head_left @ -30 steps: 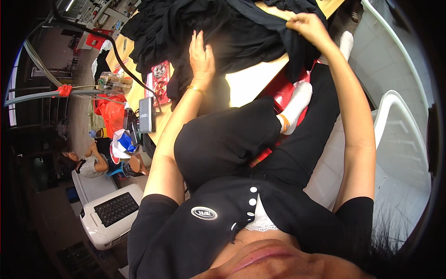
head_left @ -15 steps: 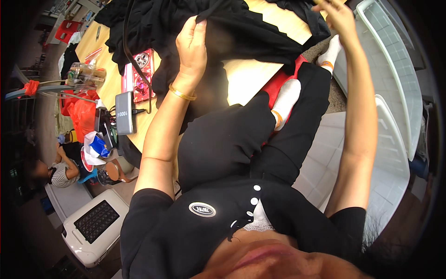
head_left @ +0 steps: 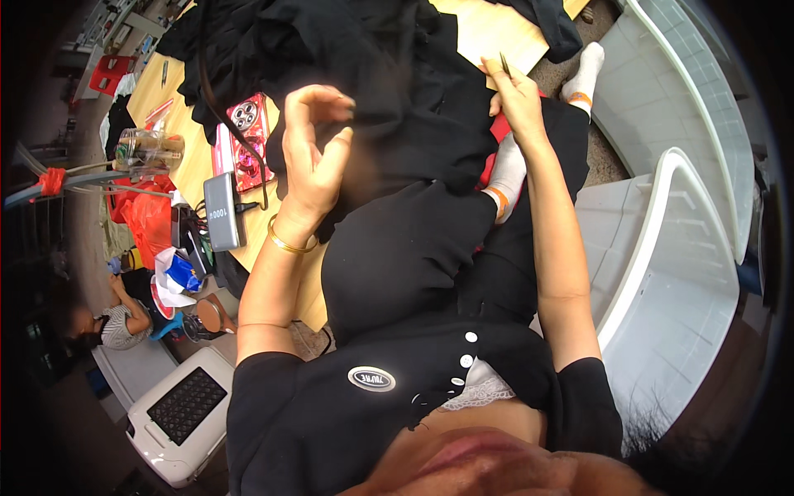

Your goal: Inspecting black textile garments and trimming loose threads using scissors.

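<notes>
Wooden tabletop (head_left: 186,165) carries black fabric (head_left: 389,91); left hand (head_left: 313,157) pinches its fold, fingers clamped; right hand (head_left: 514,95) grips a thin dark tool (head_left: 504,64), fingers together; pink phone (head_left: 248,132) nearby.

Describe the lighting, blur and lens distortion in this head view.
Head view: daylight falls bright on the wooden table, while the black garment loses detail in shadow; the left hand is slightly motion-blurred, the right hand sharper; fisheye bends the white plastic bin edges, and the rim vignettes to black.

garment (head_left: 430,107) on table (head_left: 488,37), phone (head_left: 248,132) left
</notes>
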Demonstrator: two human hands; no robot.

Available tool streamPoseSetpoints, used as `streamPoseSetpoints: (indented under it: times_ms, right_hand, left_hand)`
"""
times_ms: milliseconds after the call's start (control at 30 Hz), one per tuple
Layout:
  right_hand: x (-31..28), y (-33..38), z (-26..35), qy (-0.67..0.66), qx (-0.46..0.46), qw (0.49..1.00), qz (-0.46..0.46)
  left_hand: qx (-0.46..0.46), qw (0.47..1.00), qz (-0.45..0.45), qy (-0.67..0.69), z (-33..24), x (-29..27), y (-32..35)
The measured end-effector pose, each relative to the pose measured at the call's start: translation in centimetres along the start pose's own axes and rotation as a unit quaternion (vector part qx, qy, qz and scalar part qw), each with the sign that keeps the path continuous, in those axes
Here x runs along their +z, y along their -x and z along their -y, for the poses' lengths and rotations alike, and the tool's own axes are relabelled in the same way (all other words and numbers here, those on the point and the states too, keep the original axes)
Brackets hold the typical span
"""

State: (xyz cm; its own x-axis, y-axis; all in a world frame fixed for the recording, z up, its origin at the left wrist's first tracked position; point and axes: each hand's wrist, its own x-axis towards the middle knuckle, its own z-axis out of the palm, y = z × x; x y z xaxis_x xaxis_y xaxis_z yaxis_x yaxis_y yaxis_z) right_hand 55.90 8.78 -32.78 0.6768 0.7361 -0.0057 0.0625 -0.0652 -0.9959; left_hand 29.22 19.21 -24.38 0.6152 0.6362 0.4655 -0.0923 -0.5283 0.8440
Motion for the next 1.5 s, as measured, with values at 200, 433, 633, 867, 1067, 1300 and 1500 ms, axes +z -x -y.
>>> streamPoseSetpoints:
  times_ms: [200,433,633,867,1067,1300,1500]
  right_hand:
    - [0.8,0.7,-2.0,0.017,-0.104,0.994,-0.013]
    - [-1.5,4.6,-0.3,0.038,-0.101,0.994,0.015]
    - [-3.5,8.4,-0.1,0.153,-0.108,0.979,0.082]
    - [-4.9,10.3,-0.4,0.133,-0.147,0.978,0.067]
    - [-4.3,10.7,-0.2,0.215,-0.123,0.964,0.095]
    - [-3.6,12.2,0.4,0.219,-0.136,0.956,0.137]
    - [-4.4,12.4,1.4,0.185,-0.022,0.957,0.22]
  left_hand:
    - [0.083,0.986,0.115,-0.09,-0.4,4.3,-5.4]
    - [0.076,0.869,0.041,-0.488,7.6,7.3,-9.7]
    - [0.028,0.887,0.131,-0.441,6.0,6.1,-7.1]
    - [-0.003,0.892,0.216,-0.398,0.0,4.1,-3.3]
    - [0.129,0.951,0.13,-0.25,-0.2,6.3,-5.2]
    - [0.072,0.875,0.179,-0.444,4.7,10.3,-5.5]
    - [0.045,0.925,0.18,-0.331,4.8,8.9,-4.9]
